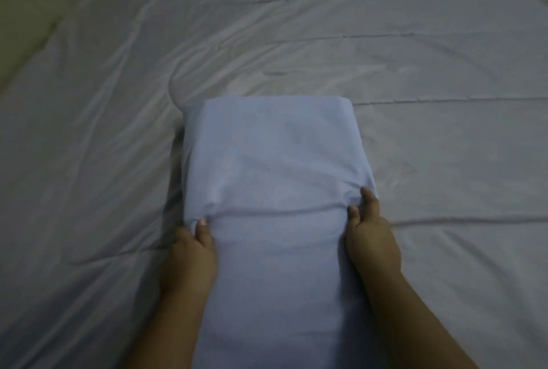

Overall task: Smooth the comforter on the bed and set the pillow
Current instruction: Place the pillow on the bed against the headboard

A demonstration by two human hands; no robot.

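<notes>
Left hand point(189, 253) and right hand point(372, 238) grasp the pillow point(272, 155) by its sides, fingers point(369, 199) pinching fabric, likely to set it square on the comforter point(430, 72).

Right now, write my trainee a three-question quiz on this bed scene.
1. True or false: the left hand and the right hand both grip the pillow.
2. The comforter is: A) smooth all over; B) wrinkled, most heavily left of the pillow; C) rolled into a bundle.
3. Short answer: which parts of the pillow do the hands grip?

Key: 1 true; 2 B; 3 its two long sides.
</notes>
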